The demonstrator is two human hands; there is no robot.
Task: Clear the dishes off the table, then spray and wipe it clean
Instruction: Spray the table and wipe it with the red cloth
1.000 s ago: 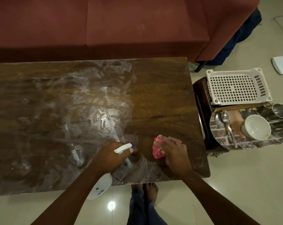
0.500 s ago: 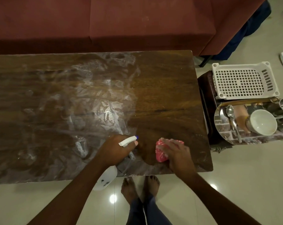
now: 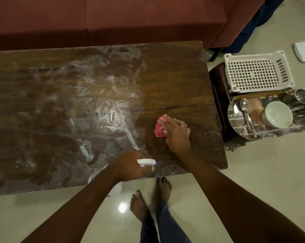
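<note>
A long wooden table (image 3: pixel 174 71) fills the view, its left and middle streaked with white spray film. My left hand (image 3: pixel 130 166) grips a white spray bottle (image 3: pixel 146 161) by the neck at the table's near edge; its nozzle points right and its body hangs below my hand, mostly hidden. My right hand (image 3: pixel 177 133) presses a crumpled red cloth (image 3: pixel 160 126) onto the table's right part, fingers spread over it.
To the right a low side table holds a white perforated basket (image 3: pixel 256 72) and a steel plate (image 3: pixel 235 118) with a white bowl (image 3: pixel 277 114), a spoon (image 3: pixel 245 109) and steel cups (image 3: pixel 303 96). A red sofa (image 3: pixel 113 18) runs behind the table. My bare feet (image 3: pixel 148 199) stand at the near edge.
My right hand has slid the red cloth away from me, further up the table's right side. My left hand with the bottle stays at the near edge.
</note>
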